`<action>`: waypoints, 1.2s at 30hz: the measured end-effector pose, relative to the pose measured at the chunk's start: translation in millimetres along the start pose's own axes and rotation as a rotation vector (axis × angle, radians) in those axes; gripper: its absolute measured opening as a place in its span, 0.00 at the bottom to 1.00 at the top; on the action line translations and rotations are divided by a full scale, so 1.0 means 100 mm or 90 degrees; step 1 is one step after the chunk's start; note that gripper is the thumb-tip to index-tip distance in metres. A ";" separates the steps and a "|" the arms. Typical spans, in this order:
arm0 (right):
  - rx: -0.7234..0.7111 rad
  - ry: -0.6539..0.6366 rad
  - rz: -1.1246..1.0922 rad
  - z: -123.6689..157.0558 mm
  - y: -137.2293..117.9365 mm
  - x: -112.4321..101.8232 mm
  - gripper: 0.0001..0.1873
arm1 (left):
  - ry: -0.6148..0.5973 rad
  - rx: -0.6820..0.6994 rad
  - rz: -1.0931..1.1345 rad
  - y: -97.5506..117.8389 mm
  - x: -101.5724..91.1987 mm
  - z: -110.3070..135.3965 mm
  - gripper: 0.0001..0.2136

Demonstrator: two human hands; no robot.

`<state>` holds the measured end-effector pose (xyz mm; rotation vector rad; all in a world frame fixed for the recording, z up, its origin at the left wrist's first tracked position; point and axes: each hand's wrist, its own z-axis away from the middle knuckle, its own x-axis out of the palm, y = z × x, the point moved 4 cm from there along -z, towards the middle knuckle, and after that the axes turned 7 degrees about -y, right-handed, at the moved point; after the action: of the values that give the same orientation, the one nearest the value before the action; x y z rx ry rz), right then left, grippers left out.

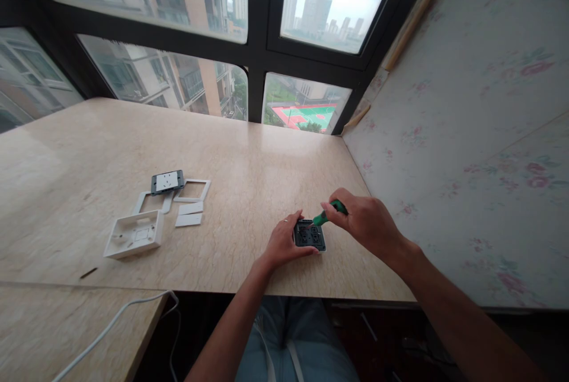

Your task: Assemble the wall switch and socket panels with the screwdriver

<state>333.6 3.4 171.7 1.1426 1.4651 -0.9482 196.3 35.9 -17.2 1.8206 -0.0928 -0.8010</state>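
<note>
On the marble-patterned sill, my left hand (284, 242) grips a dark wall switch module (310, 236) by its left side, thumb along the near edge and fingers at the far edge. A green-handled screwdriver (331, 211) is held in my closed right hand (367, 222). It slants down to the left, and its tip is over the module's upper part; whether it sits in a screw is too small to tell. The inner mechanism of the module faces up, with its cover off.
Left of my hands lie a socket module (167, 181), white frames (195, 190), two white plates (189, 219) and a white mounting box (133, 235). A small dark strip (88, 273) and a white cable (120, 314) are nearer. A papered wall (466, 133) bounds the right; windows rise behind.
</note>
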 end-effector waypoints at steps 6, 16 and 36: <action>-0.021 0.021 0.005 0.01 0.02 0.04 0.29 | -0.003 0.005 0.001 -0.01 0.01 0.00 0.49; -0.023 0.035 -0.016 -0.01 0.04 0.01 0.30 | -0.005 0.005 0.000 0.00 0.00 -0.01 0.49; -0.123 -0.171 -0.192 -0.03 -0.11 -0.10 0.22 | 0.002 0.006 -0.015 -0.01 0.02 -0.01 0.47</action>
<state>322.5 2.0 181.7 0.6367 1.4925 -1.0927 197.7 36.7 -18.9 1.8342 -0.0732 -0.8149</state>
